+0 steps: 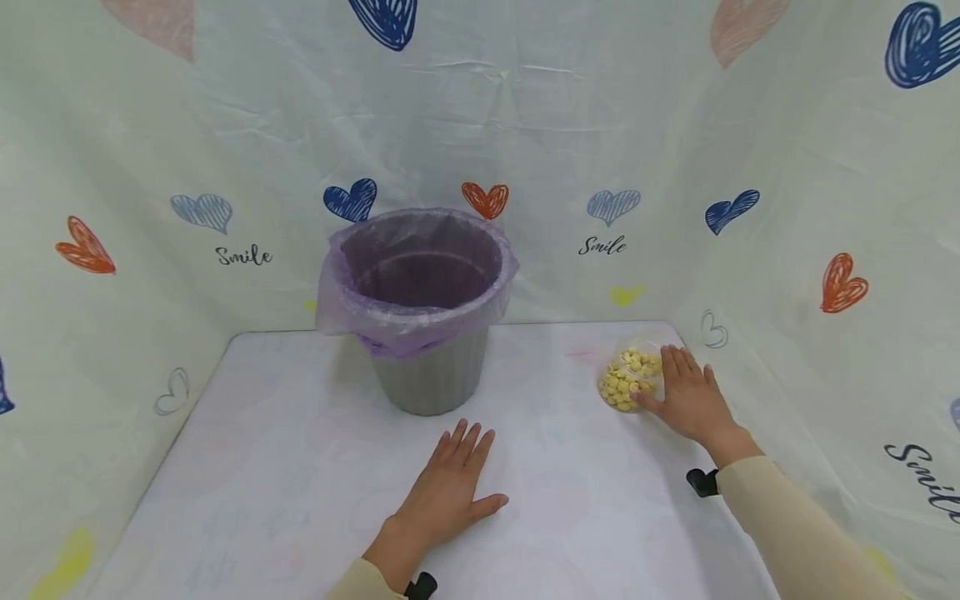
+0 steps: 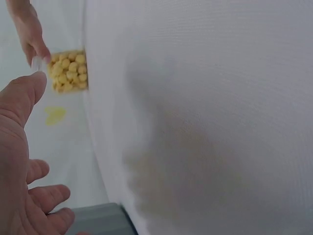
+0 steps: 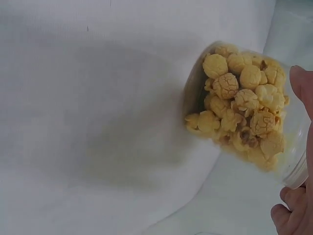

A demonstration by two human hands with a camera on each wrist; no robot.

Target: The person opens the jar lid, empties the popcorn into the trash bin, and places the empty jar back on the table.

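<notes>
Right hand has thumb and fingers clamped on the upper end of a clear jar of yellow popcorn, at the far right of the white surface; can't tell if its base touches down. Left hand, fingers straight, thumb well apart, is over the surface nearer the person, holding nothing. Grey bin, purple liner folded over rim, stands beyond it, left of jar.

I notice a bare left hand and bare right hand, with plain cream sleeves at bottom centre and lower right of the frame, a small, rounded black device jutting out at each sleeve's end.
</notes>
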